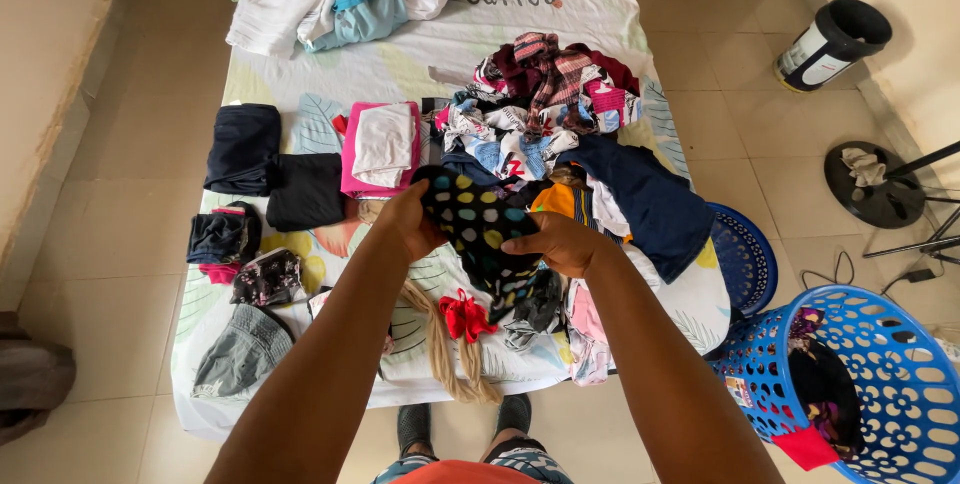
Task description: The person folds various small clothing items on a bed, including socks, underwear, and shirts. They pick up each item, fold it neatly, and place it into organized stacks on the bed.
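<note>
Both hands are holding a dotted cloth [478,229] above the near half of the mattress [440,59]. The left hand [408,222] is pinching its upper left edge, fingers closed on the fabric; the right hand [562,242] is gripping its right side, fingers curled shut around it. The cloth is hanging between them, its lower end drooping toward a red bow [464,314] and a blond braid [445,354] near the mattress's near edge. A grey hat [240,352] is lying at the near left corner. Folded dark clothes [270,169] are sitting along the left edge, with a pink and white stack [381,149] beside them. A loose pile [560,104] is filling the right side. A blue basket [860,384] is standing on the tiled floor [120,224] off the near right corner.
</note>
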